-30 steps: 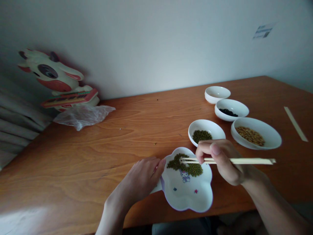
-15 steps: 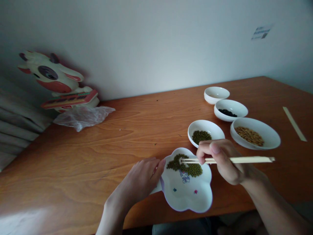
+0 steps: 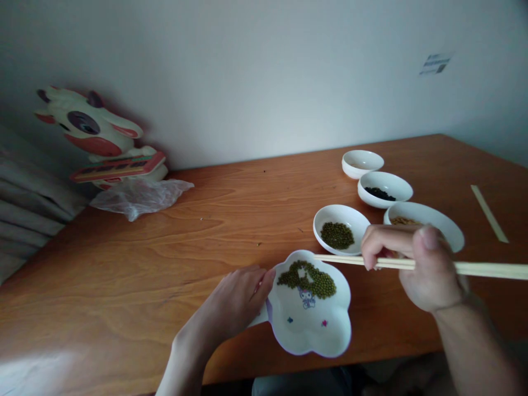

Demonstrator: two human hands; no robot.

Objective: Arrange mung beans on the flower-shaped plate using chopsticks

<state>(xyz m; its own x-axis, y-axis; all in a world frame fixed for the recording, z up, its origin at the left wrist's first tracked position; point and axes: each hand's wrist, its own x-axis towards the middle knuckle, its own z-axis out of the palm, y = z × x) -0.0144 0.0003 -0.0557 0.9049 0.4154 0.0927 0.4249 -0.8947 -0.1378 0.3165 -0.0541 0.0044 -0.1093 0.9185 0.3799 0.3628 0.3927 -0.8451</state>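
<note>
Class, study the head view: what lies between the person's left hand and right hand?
In the head view, the flower-shaped dish of green beans lies there; the chopsticks extend to its far rim.

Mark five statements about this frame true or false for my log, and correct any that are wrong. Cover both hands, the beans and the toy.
1. The right hand holds the chopsticks. True.
2. The left hand holds chopsticks too. False: it is on the handle of the dish.
3. The green beans in the dish lie toward its far side, beyond the printed figure. True.
4. The bowl closest to the dish holds green beans as well. True.
5. The toy stands at the right end of the table. False: it stands at the left, behind the bag.
</note>
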